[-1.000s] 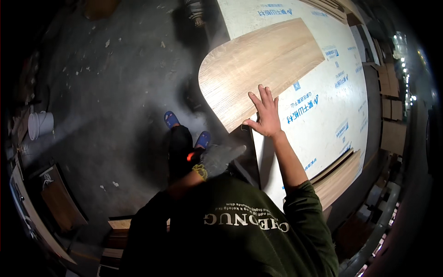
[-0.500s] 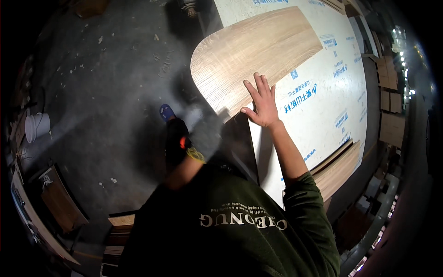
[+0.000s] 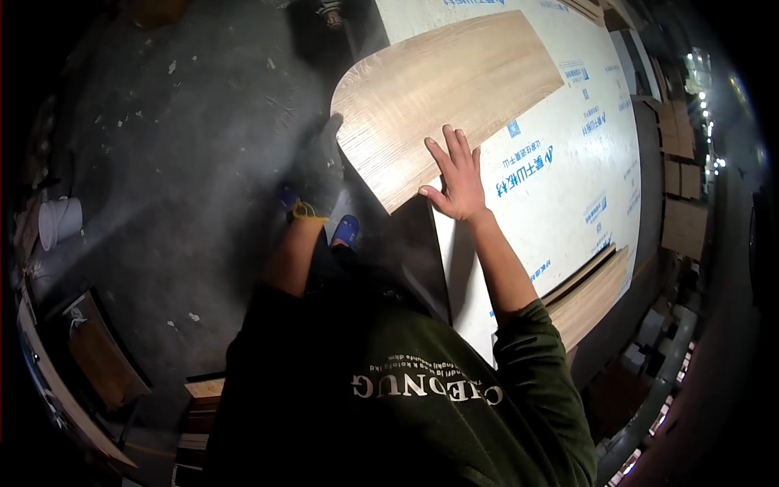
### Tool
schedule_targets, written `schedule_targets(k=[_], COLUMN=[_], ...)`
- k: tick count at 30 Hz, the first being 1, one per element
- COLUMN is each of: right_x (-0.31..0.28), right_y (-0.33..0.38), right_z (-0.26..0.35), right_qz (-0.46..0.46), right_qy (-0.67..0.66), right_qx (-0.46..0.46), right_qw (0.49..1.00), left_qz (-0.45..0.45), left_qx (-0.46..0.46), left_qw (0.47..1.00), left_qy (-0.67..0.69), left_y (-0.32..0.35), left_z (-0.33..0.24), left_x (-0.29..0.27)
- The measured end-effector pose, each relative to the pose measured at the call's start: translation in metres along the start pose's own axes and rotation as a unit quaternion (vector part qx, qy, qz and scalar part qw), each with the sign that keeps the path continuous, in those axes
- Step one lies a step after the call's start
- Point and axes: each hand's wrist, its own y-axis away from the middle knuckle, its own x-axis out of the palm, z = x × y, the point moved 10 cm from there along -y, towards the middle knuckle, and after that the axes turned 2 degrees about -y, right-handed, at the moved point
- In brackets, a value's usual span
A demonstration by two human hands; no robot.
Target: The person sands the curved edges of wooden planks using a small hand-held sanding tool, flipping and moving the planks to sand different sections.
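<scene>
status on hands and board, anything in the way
Right hand open on board. Gloved left hand by rounded edge, contact unclear. Board overhangs white panel; no obstruction seen.

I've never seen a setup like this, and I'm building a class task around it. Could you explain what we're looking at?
There is no robot here, just a person at work. The view looks down from the left one of two wide fisheye cameras worn on the head, so straight edges bend near the rim. A wood-grain board with a rounded end lies on a white surface with blue print, jutting past its edge. The bare right hand rests on the board's near edge, fingers spread. The gloved left hand is at the rounded end; whether it grips is unclear.
</scene>
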Motion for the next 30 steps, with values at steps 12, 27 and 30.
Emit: schedule_targets(k=[12,27,30], right_x=[0.012,0.044,0.05], right_y=[0.0,-0.113,-0.157], right_z=[0.024,0.112,0.11], right_qz=[0.061,0.134,0.064], right_qy=[0.049,0.103,0.068], right_qx=[0.028,-0.101,-0.045], right_qw=[0.997,0.98,0.995], left_qz=[0.526,0.118,0.108], left_qx=[0.108,-0.506,-0.541], left_qw=[0.842,0.678,0.479], left_qy=[0.042,0.521,0.683], left_y=[0.22,0.235,0.266], left_z=[-0.065,0.146,0.157], left_x=[0.099,-0.053,-0.041])
